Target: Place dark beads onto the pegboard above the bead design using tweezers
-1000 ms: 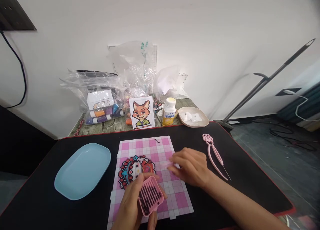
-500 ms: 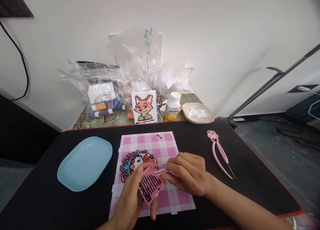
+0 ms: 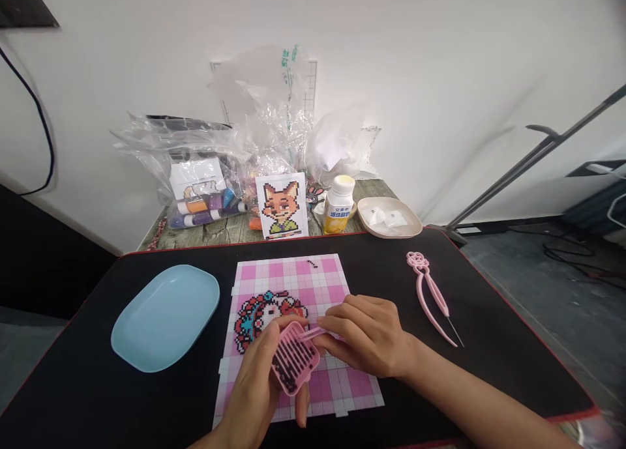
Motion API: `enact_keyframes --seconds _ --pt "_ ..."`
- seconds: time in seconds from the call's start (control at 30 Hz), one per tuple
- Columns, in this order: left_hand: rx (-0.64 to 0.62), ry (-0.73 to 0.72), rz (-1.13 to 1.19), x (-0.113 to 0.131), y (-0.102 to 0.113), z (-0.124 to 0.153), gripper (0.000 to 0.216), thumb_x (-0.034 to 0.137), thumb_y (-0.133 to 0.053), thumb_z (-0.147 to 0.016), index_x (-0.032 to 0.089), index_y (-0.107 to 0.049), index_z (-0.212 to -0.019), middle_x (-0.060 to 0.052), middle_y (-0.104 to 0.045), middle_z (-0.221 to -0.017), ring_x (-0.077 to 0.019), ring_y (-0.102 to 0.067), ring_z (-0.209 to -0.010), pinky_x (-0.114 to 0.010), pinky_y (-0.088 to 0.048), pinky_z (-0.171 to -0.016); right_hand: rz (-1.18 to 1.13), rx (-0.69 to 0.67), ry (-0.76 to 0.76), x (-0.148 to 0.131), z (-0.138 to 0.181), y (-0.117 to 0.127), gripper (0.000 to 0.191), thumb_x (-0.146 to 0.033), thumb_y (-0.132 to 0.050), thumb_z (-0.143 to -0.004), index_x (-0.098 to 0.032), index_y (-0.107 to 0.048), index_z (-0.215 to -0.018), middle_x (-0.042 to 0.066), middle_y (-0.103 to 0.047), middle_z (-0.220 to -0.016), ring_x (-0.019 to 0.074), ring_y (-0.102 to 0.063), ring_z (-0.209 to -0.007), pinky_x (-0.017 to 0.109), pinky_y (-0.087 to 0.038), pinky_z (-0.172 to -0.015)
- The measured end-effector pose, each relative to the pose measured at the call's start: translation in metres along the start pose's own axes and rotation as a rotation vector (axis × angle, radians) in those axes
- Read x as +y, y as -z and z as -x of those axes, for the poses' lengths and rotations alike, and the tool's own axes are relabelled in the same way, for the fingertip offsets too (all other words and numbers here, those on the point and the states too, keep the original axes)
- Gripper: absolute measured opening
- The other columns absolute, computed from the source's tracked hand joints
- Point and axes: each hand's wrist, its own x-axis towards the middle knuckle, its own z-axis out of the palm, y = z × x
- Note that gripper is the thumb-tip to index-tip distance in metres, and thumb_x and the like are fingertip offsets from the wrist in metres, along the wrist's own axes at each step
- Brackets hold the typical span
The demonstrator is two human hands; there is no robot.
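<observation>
My left hand (image 3: pixel 259 390) grips a small pink grooved bead tray (image 3: pixel 293 358) holding dark beads, tilted above the pink checked pegboard (image 3: pixel 323 286). My right hand (image 3: pixel 364 335) pinches a thin pink tweezer-like tool (image 3: pixel 313 334) whose tip reaches into the tray. A partly filled bead picture (image 3: pixel 259 312) in red, blue, white and black lies on the pegboard just left of both hands. A few loose dark beads (image 3: pixel 312 263) sit near the pegboard's far edge.
A light blue oval dish (image 3: pixel 166 315) lies on the black mat at the left. Spare pink tweezers (image 3: pixel 430 296) lie to the right. At the back stand a fox pattern card (image 3: pixel 281 206), a white bottle (image 3: pixel 338 205), a beige dish (image 3: pixel 388 217) and plastic bags of bead tubes (image 3: pixel 200 188).
My right hand moved left and brought the pink tool's tip into the bead tray. My left hand raised and tilted the tray slightly. The view shifted a little.
</observation>
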Motion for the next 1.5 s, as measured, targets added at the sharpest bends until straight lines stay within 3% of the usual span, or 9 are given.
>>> enact_keyframes --seconds 0.73,0.97,1.2,1.37,1.5 --pt "-0.008 -0.025 0.02 -0.003 0.0 -0.002 0.045 0.047 -0.039 -0.095 0.012 -0.051 -0.122 0.005 -0.055 -0.033 -0.0151 -0.049 -0.028 -0.023 -0.044 -0.035 -0.026 -0.006 0.008 0.0 0.0 0.0 0.014 -0.027 -0.062 -0.088 -0.015 -0.057 -0.083 0.0 -0.065 -0.063 0.009 -0.053 -0.051 0.022 -0.04 -0.047" --pt "-0.07 -0.029 0.034 -0.002 0.002 -0.003 0.044 0.044 -0.035 -0.097 0.012 -0.051 -0.123 0.004 -0.056 -0.034 -0.015 -0.052 -0.028 -0.023 -0.044 -0.038 -0.056 0.012 -0.041 -0.001 0.001 0.0 0.008 -0.022 -0.059 -0.089 -0.017 -0.055 -0.084 -0.002 -0.065 -0.064 0.0084 -0.055 -0.053 0.021 -0.041 -0.05" --pt "-0.089 0.019 0.058 -0.001 0.001 -0.002 0.039 0.049 -0.04 -0.094 0.018 -0.054 -0.111 -0.005 -0.071 -0.083 -0.0103 -0.055 -0.027 -0.024 -0.044 -0.034 0.048 0.086 -0.193 0.023 0.009 -0.003 0.01 -0.021 -0.065 -0.085 -0.017 -0.056 -0.084 -0.001 -0.067 -0.066 0.0083 -0.055 -0.053 0.021 -0.041 -0.052" --pt "-0.121 0.117 0.022 -0.002 -0.003 0.006 0.04 0.052 -0.039 -0.094 0.019 -0.055 -0.11 -0.007 -0.071 -0.088 -0.0075 -0.054 -0.03 -0.021 -0.042 -0.035 0.303 0.046 -0.339 0.051 0.018 -0.012 0.017 -0.029 -0.061 -0.09 -0.017 -0.06 -0.077 -0.003 -0.064 -0.06 0.0073 -0.054 -0.05 0.021 -0.035 -0.049" --pt "-0.116 0.121 -0.039 -0.003 -0.002 0.01 0.039 0.051 -0.043 -0.093 0.018 -0.059 -0.103 -0.006 -0.073 -0.081 -0.0066 -0.051 -0.032 -0.021 -0.042 -0.041 0.359 -0.042 -0.387 0.06 0.025 -0.021 0.024 -0.033 -0.056 -0.092 -0.016 -0.062 -0.075 -0.002 -0.064 -0.06 0.0088 -0.059 -0.054 0.023 -0.03 -0.048"
